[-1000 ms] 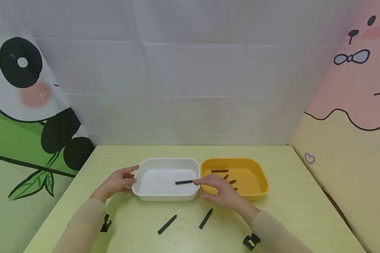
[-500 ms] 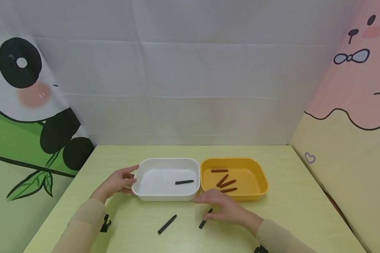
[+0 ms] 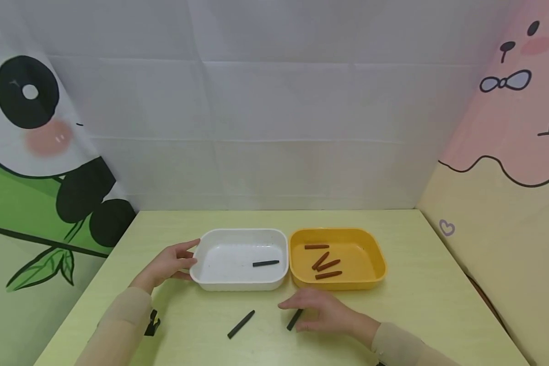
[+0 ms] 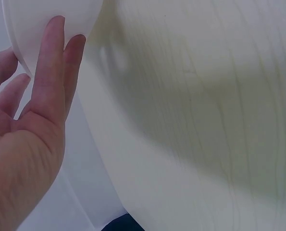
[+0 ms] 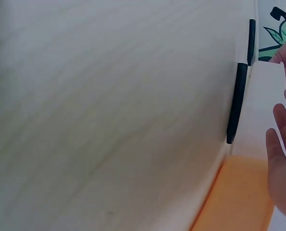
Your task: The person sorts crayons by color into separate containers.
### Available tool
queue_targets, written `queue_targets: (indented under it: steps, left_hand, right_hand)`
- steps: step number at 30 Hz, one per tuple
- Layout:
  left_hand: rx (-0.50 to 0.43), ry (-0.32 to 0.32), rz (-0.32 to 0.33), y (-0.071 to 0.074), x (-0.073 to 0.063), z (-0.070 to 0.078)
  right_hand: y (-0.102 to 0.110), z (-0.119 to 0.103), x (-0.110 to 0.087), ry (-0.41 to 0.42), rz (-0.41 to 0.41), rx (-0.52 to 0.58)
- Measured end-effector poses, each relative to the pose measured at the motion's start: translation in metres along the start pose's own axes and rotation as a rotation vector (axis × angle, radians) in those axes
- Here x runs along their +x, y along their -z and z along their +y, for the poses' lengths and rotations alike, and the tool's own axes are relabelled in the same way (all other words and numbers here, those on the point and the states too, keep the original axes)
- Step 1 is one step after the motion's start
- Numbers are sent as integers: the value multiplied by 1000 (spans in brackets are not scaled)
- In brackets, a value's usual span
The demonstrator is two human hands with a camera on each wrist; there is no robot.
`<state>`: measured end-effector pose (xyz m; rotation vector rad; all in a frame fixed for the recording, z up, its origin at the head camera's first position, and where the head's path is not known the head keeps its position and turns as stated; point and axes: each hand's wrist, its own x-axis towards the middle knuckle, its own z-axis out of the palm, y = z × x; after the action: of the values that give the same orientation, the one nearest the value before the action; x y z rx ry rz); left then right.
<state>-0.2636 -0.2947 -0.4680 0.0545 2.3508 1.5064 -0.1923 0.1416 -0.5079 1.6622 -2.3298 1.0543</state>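
Note:
My left hand [image 3: 166, 265] rests against the left end of the white tray [image 3: 219, 285]; in the left wrist view its fingers lie nearly straight along the tray's outer wall [image 4: 32, 14]. One black crayon [image 3: 266, 263] lies inside this tray. My right hand [image 3: 322, 312] is over a black crayon [image 3: 294, 321] on the table, hiding its far end. Its thumb and fingers are apart, and the right wrist view shows the fingers [image 5: 276, 144] extended, without a grip on the crayon [image 5: 237, 103]. A second black crayon [image 3: 241, 324] lies on the table to the left.
Right beside the white tray stands a yellow tray [image 3: 370, 281] with several brown crayons [image 3: 328, 275] in it. Both trays sit on a pale yellow-green table [image 3: 421, 305]. A white cloth backdrop [image 3: 274, 152] hangs behind, with cartoon-printed panels [image 3: 498, 213] at the sides.
My right hand has let go of the black crayon in the white tray and moved down toward the table, over the right-hand loose crayon. The left hand stays at the tray's end.

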Motion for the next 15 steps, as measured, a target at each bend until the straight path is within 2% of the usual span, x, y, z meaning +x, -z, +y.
queue_targets:
  steps: [8,15]
  left_hand:
    - [-5,9,9,-2,-2,3]
    - [-18,0,5,-2,-4,4]
  right_hand:
    - [-5,4,-6,-12,-60,-19]
    - [-7,8,-8,-63,-92,-34]
